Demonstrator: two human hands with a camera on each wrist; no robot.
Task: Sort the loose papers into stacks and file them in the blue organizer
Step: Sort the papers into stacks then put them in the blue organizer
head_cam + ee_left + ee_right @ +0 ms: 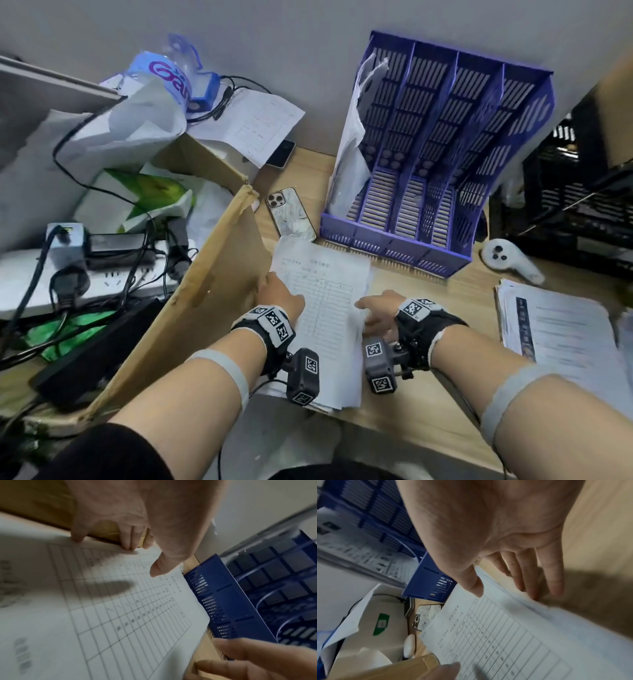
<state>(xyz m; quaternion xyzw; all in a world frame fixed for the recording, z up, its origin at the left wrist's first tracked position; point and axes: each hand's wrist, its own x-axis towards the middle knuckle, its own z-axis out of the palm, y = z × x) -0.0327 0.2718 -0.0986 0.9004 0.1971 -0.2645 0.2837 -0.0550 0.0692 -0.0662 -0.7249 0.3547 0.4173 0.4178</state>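
A stack of white papers (325,308) with a ruled table form on top lies on the wooden desk in front of the blue organizer (428,154). My left hand (281,296) touches the stack's left edge with its fingertips (130,540); the thumb hovers over the sheet (120,615). On the opposite side, my right hand (375,313) lies with straight fingers (554,577) along the stack's right edge, thumb above the paper (513,635). Neither hand grips anything. Several crumpled sheets (352,144) stand in the organizer's leftmost slot; the other slots look bare.
A second paper stack (561,339) lies at the right. An open cardboard box (212,284) crowds the left hand. A phone (291,216) lies beyond the stack, a white controller (510,258) right of the organizer, a black crate (582,205) behind it. A power strip with cables (85,274) fills the far left.
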